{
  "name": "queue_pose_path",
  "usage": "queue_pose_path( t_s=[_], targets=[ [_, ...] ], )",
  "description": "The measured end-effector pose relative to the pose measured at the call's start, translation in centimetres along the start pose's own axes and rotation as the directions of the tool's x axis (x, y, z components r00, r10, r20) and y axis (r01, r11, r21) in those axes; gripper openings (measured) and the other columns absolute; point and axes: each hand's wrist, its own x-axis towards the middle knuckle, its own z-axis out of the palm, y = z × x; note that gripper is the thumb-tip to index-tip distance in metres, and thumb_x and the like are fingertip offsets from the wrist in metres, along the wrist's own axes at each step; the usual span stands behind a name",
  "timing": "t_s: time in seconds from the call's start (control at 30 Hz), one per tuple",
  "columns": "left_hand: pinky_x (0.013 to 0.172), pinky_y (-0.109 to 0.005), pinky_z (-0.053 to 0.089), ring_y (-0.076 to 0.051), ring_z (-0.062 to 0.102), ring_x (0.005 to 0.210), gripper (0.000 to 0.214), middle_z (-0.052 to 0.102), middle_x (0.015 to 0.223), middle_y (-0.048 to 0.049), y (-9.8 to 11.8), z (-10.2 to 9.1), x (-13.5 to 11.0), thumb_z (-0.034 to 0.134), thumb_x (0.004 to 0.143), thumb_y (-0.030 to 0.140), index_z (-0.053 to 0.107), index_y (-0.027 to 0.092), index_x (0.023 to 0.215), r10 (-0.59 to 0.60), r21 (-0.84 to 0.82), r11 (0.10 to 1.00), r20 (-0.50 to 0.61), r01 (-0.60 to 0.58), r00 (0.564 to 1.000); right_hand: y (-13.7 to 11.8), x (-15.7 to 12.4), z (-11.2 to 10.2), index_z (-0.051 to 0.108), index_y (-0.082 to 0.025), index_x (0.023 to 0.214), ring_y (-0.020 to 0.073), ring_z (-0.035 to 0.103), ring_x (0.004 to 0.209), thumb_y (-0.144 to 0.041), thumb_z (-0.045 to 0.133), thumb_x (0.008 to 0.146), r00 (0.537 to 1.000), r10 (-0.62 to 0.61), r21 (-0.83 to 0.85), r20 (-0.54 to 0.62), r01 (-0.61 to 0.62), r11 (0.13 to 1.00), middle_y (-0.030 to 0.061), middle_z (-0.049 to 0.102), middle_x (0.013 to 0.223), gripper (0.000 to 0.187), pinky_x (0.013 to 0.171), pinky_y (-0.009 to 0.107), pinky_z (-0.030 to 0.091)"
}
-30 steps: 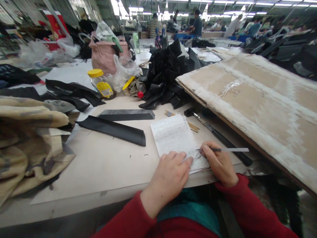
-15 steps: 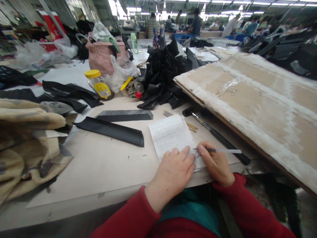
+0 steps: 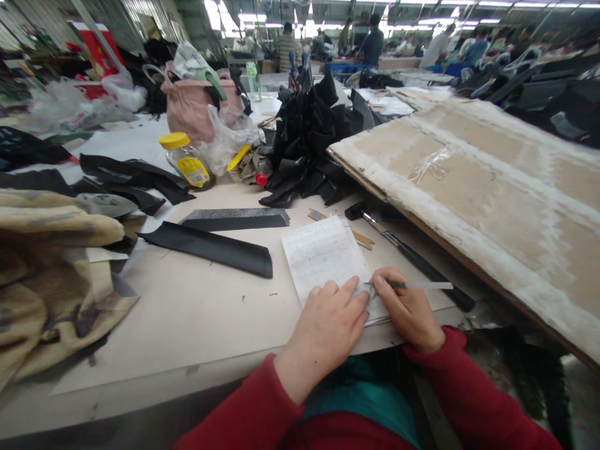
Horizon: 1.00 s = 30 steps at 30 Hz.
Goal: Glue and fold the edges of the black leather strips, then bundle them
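Note:
A white notebook (image 3: 323, 253) with faint handwriting lies open near the table's front edge. My left hand (image 3: 328, 322) rests flat over its lower part, fingers stretched across the page. At the page's lower right, my right hand (image 3: 410, 306) is closed around a slim pen (image 3: 422, 285) with a pale barrel. The pen's tip touches or hovers just over the paper; I cannot tell which. Beyond the notebook's right side lies a hammer (image 3: 412, 256) with a long black handle. Small yellowish strips (image 3: 363, 240) poke out by the notebook's upper right edge.
Black material strips (image 3: 210, 247) lie left of the notebook. A large board (image 3: 492, 175) slants along the right. Behind are a heap of black pieces (image 3: 314, 125), a yellow-lidded jar (image 3: 187, 162) and a pink bag (image 3: 192, 106). Camouflage-like cloth (image 3: 51, 275) sits at far left.
The pen's rear end has shifted slightly left and its angle has changed a little. My left hand stays on the page, and the notebook has not visibly moved.

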Motion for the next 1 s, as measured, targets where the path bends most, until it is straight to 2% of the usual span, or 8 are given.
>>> queue_pose_path(
  t_s=[0.6, 1.0],
  targets=[
    [0.073, -0.036, 0.043, -0.019, 0.047, 0.092, 0.032, 0.043, 0.133, -0.0007, -0.05, 0.19, -0.06, 0.034, 0.092, 0.035, 0.047, 0.026, 0.12, 0.008, 0.01, 1.0, -0.009, -0.008, 1.0, -0.16, -0.01, -0.16, 0.051, -0.02, 0.069, 0.0149, 0.051, 0.064, -0.029, 0.038, 0.087, 1.0, 0.016, -0.04, -0.007, -0.016, 0.999, 0.0009, 0.054, 0.065, 0.023, 0.059, 0.026, 0.04],
    [0.075, -0.038, 0.043, -0.021, 0.046, 0.093, 0.032, 0.044, 0.133, 0.0005, -0.05, 0.15, -0.03, 0.033, 0.092, 0.034, 0.047, 0.025, 0.12, -0.009, -0.033, 0.999, -0.003, 0.009, 1.0, -0.02, 0.18, -0.13, 0.051, -0.02, 0.071, 0.0151, 0.051, 0.063, -0.03, 0.038, 0.087, 0.999, 0.014, -0.008, -0.036, -0.014, 1.0, 0.0011, 0.054, 0.065, 0.023, 0.059, 0.026, 0.04]
  ],
)
